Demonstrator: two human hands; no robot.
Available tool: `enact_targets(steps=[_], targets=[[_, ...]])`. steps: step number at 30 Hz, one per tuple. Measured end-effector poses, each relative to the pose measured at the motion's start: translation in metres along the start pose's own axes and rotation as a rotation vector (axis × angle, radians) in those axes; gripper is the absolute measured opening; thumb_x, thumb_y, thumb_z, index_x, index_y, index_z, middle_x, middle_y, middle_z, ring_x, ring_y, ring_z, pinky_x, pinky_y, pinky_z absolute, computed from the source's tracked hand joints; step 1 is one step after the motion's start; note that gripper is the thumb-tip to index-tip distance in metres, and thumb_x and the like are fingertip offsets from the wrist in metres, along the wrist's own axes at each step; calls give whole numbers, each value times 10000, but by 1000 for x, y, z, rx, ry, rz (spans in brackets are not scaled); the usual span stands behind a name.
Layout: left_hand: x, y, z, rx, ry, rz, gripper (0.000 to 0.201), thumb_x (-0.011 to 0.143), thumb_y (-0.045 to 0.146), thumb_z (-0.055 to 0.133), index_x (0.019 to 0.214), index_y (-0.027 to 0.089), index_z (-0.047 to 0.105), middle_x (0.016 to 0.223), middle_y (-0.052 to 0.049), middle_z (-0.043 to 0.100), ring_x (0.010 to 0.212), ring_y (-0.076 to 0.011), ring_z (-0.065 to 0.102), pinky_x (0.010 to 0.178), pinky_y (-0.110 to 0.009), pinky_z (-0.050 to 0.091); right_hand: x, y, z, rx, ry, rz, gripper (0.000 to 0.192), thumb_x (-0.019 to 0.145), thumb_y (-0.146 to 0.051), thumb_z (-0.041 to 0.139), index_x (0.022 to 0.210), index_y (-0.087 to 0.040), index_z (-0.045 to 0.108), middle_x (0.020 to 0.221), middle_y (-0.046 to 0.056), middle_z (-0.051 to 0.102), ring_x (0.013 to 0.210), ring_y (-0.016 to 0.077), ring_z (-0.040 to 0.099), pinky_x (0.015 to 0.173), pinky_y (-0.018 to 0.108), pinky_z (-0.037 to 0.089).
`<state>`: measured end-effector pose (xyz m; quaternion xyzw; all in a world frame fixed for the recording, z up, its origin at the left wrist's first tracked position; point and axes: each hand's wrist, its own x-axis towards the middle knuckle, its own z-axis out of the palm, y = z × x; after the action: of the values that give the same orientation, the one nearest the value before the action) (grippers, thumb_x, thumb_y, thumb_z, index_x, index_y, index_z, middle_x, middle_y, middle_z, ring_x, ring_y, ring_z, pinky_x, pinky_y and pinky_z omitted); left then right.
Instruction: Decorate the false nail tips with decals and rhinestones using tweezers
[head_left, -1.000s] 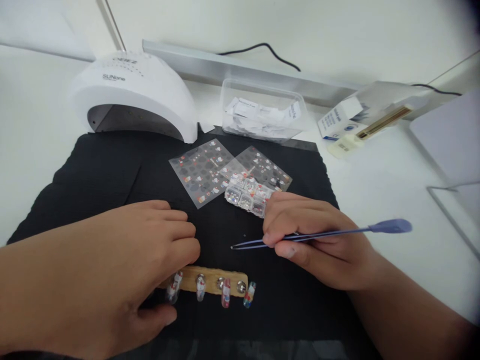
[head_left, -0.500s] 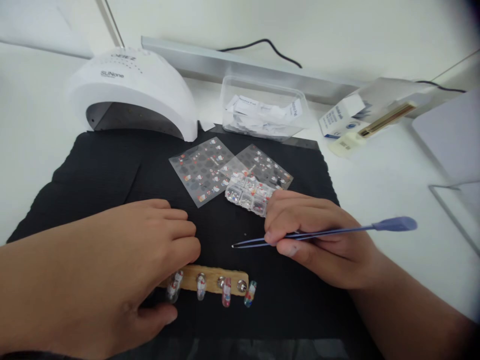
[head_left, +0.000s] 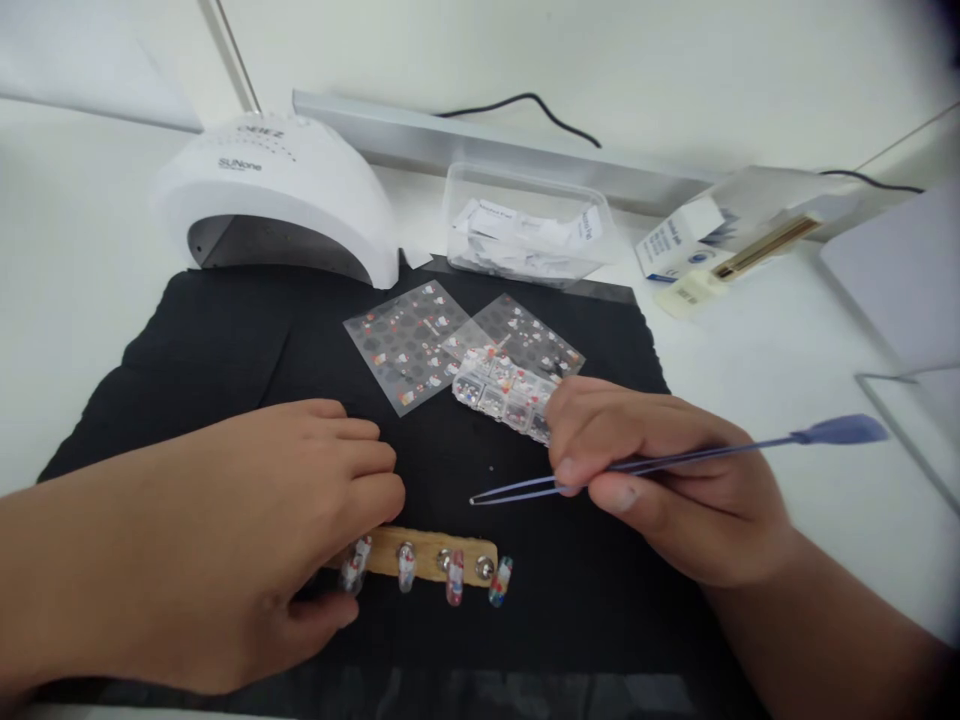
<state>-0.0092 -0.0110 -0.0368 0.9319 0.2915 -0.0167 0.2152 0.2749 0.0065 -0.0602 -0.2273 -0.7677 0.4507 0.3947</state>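
The left hand (head_left: 247,540) presses down on the left end of a wooden strip (head_left: 431,555) carrying painted nail tips, lying on the black mat (head_left: 225,350). Right of the strip, the right hand (head_left: 660,480) pinches tweezers (head_left: 525,488), tips pointing left above the strip, just below a bead box (head_left: 502,392).

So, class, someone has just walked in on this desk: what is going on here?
A person works at a black mat with both hands. The left hand steadies a wooden strip carrying decorated false nails. The right hand pinches blue tweezers, whose tips point toward the strip but hold nothing visible. Behind the right hand lie two sticker sheets and a small clear box of gems. A white nail lamp stands at the back left.
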Motion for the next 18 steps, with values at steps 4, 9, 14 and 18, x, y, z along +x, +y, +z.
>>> enact_targets(steps=[4, 9, 14, 18], targets=[[1, 1, 0, 36, -34, 27, 115, 726, 179, 652, 759, 253, 570, 751, 27, 611, 685, -216, 562, 691, -418, 389, -3, -5, 6, 144, 39, 34, 155, 934, -257, 660, 858, -137, 719, 711, 35, 654, 672, 142, 558, 654, 353, 442], [3, 3, -2, 92, -26, 56, 118, 730, 196, 661, 745, 242, 553, 719, 23, 582, 655, -215, 523, 649, -411, 348, -2, -8, 14, 202, 40, 57, 201, 931, -303, 677, 815, -142, 713, 678, 26, 652, 641, 133, 551, 650, 355, 436], [2, 4, -6, 47, -14, 58, 123, 791, 278, 655, 758, 242, 542, 744, 3, 580, 699, -230, 516, 672, -419, 355, -3, -8, 13, 190, 12, 61, 196, 937, -296, 667, 821, -145, 713, 696, 32, 661, 666, 140, 577, 651, 352, 456], [1, 7, -12, 16, -16, 65, 101, 807, 288, 634, 791, 234, 550, 779, -5, 580, 710, -217, 522, 679, -421, 371, -2, -9, 12, 174, -15, 55, 206, 946, -285, 654, 824, -131, 717, 695, 43, 668, 668, 142, 578, 653, 353, 474]])
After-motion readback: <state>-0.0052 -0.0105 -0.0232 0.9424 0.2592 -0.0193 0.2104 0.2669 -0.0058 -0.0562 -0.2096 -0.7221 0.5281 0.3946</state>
